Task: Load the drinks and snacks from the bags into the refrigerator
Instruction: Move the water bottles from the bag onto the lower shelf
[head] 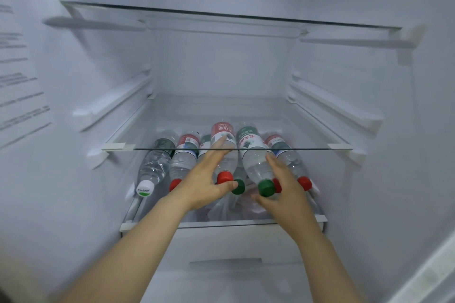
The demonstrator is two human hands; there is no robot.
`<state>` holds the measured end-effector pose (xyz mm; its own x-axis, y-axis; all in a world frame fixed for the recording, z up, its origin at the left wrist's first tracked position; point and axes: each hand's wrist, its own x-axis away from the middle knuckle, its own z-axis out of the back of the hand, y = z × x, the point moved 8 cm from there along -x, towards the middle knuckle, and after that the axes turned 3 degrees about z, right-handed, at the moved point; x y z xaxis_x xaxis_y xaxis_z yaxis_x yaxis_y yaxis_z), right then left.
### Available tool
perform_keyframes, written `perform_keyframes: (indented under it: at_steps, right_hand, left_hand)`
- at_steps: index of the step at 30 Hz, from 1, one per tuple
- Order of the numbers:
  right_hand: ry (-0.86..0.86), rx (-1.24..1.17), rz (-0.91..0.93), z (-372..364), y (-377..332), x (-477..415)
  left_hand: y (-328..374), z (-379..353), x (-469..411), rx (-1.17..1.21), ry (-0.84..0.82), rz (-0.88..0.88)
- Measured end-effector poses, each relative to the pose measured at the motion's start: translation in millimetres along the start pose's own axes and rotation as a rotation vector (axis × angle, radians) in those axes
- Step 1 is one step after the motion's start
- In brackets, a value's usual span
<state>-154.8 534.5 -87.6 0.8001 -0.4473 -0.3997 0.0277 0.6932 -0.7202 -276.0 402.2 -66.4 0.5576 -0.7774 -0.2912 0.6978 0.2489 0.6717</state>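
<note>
Inside the refrigerator, several water bottles lie on their sides on the lower glass shelf (320, 217), caps toward me. A red-capped bottle (222, 155) rests on top of the row; my left hand (204, 179) holds it, fingers along its body and thumb under its cap. Beside it lies a green-capped bottle (256, 165), which my right hand (285, 189) grips from the right side near its neck. A white-capped bottle (152, 167) lies at the far left of the row. Other red and green caps show underneath.
The middle glass shelf (307, 148) crosses just above the bottles and my fingers reach under it. An upper glass shelf (221, 15) sits higher. A white drawer front (246, 241) lies below the bottle shelf. White side walls close in left and right.
</note>
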Motion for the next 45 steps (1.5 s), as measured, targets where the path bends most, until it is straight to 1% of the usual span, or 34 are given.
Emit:
perform_keyframes:
  at_steps: [3, 6, 10, 16, 22, 28, 34, 40, 43, 45]
  right_hand:
    - [-0.047, -0.073, -0.052, 6.2, -1.1, 3.2]
    - [-0.061, -0.094, -0.062, 8.0, -1.4, 0.0]
    - [-0.040, -0.059, -0.063, 4.3, -0.4, -10.5]
    - [0.035, -0.078, -0.100, -5.0, 11.0, -31.9]
    - [0.067, -0.140, -0.062, -10.6, 7.7, -38.0]
    - [0.072, -0.149, -0.026, -14.1, 2.5, -42.4]
    - [0.093, -0.125, -0.024, -18.3, 9.1, -42.5]
    - [0.086, -0.095, -0.044, -21.0, 15.0, -42.1]
    - [0.121, 0.001, -0.048, -21.1, 20.8, -39.8]
    - [0.118, 0.008, -0.070, -18.3, 22.3, -36.9]
  left_hand:
    - [-0.6, -0.1, 0.0, -0.003, 0.009, -0.005]
    - [-1.3, -0.4, -1.1, 0.018, 0.015, -0.006]
    - [-4.5, 1.6, -7.4, 0.038, 0.024, 0.005]
    - [-8.0, 1.8, -18.0, 0.051, 0.024, 0.037]
    - [-12.1, 0.7, -29.0, 0.055, 0.058, 0.045]
    - [-15.0, -0.2, -38.8, 0.036, 0.077, 0.055]
    - [-21.8, -5.3, -42.4, -0.003, 0.122, 0.061]
    - [-24.2, -7.5, -29.5, 0.004, 0.241, 0.107]
    - [-28.6, -10.1, -14.5, 0.000, 0.246, 0.141]
    - [-31.0, -14.0, -0.9, 0.013, 0.220, 0.182]
